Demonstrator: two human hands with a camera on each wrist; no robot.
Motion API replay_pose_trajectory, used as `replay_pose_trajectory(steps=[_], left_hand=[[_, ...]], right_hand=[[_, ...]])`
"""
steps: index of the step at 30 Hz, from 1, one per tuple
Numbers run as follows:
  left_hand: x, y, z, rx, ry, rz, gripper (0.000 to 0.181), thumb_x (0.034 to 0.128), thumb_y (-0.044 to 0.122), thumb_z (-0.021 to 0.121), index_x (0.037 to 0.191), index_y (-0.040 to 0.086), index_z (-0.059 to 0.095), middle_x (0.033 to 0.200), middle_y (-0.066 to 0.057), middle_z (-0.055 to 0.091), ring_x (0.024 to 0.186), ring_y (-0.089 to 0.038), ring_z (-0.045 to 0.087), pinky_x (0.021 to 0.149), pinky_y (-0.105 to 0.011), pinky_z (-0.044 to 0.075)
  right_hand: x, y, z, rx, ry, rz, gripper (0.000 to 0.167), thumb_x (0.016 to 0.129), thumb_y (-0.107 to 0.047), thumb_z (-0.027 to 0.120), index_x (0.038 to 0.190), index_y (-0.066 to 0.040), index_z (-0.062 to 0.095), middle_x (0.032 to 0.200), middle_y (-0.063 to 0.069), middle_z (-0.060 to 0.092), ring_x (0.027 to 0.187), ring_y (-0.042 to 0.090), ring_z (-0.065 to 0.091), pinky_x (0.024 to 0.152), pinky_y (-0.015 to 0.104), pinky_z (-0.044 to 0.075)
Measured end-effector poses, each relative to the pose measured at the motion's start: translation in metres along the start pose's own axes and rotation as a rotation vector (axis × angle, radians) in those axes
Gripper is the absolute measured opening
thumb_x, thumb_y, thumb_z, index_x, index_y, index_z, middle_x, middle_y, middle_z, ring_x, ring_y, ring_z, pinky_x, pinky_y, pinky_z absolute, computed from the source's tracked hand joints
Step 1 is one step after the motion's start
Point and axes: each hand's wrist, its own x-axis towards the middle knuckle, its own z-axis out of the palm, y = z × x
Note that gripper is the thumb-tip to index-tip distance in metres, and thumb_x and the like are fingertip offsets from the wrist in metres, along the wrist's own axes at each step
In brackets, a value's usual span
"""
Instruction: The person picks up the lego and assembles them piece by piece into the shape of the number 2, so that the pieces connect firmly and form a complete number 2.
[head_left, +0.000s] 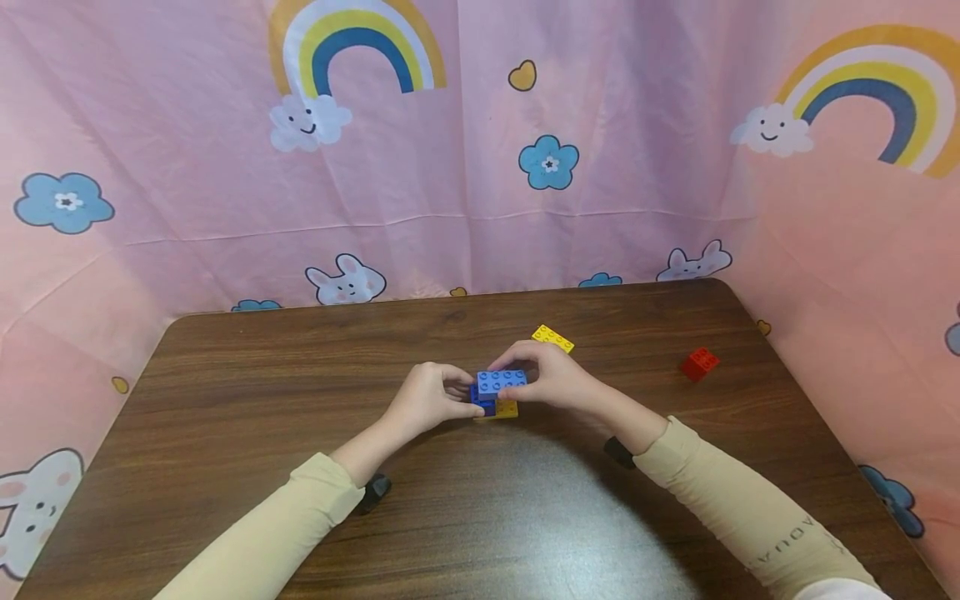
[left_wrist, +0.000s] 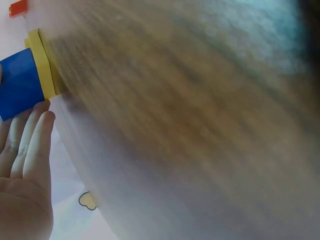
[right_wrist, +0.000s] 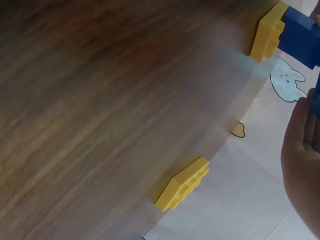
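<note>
Near the centre of the head view, a person's left hand [head_left: 427,394] pinches a dark blue brick [head_left: 483,406] that sits on a yellow base brick [head_left: 507,409]. The right hand [head_left: 558,379], just beside it, grips a lighter blue eight-stud brick [head_left: 501,379] over the dark blue one; whether the two bricks touch cannot be told. A second yellow brick [head_left: 551,337] lies behind the right hand. Right of centre, a red brick [head_left: 699,363] rests apart on the brown wooden table [head_left: 300,367].
</note>
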Motion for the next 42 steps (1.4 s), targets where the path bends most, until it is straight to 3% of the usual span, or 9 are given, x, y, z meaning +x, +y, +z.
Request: replay_pose_trajectory(steps=[15,24,35,42], left_hand=[[-0.0008,0.0011,0.0003,-0.009,-0.009,-0.009,0.037,0.0821,0.013,0.093,0.111,-0.005,0.078,0.107,-0.018,0.082,0.099,-0.027,0.081,0.085,-0.034,0.068],[-0.0006,0.0025,-0.0004,0.003,-0.005,0.01,0.034,0.0809,0.013,0.094,0.107,-0.003,0.079,0.104,-0.016,0.082,0.096,-0.026,0.081,0.084,-0.033,0.068],[-0.0006,0.0012,0.0003,0.018,-0.006,0.018,0.034,0.0817,0.013,0.093,0.108,-0.003,0.079,0.105,-0.016,0.082,0.096,-0.025,0.082,0.083,-0.032,0.068],[-0.0009,0.001,0.0019,0.048,0.0,0.036,0.035,0.0818,0.014,0.093,0.109,-0.002,0.079,0.106,-0.016,0.082,0.096,-0.024,0.082,0.082,-0.03,0.068]], right_hand=[[0.0043,0.0002,0.0072,-0.059,-0.006,-0.045,0.031,0.088,-0.012,0.088,0.118,-0.007,0.08,0.114,0.009,0.076,0.105,0.019,0.066,0.09,0.025,0.057],[0.0061,-0.003,0.0077,-0.125,-0.012,-0.048,0.031,0.088,-0.015,0.089,0.117,-0.008,0.081,0.111,0.007,0.075,0.102,0.017,0.064,0.088,0.025,0.057],[0.0075,-0.0056,0.0078,-0.129,-0.022,-0.034,0.031,0.087,-0.016,0.089,0.116,-0.008,0.081,0.108,0.005,0.074,0.099,0.015,0.063,0.087,0.022,0.056],[0.0094,-0.0065,0.0066,-0.172,-0.024,-0.06,0.03,0.086,-0.015,0.09,0.114,-0.007,0.082,0.102,0.004,0.074,0.09,0.012,0.06,0.079,0.02,0.055]])
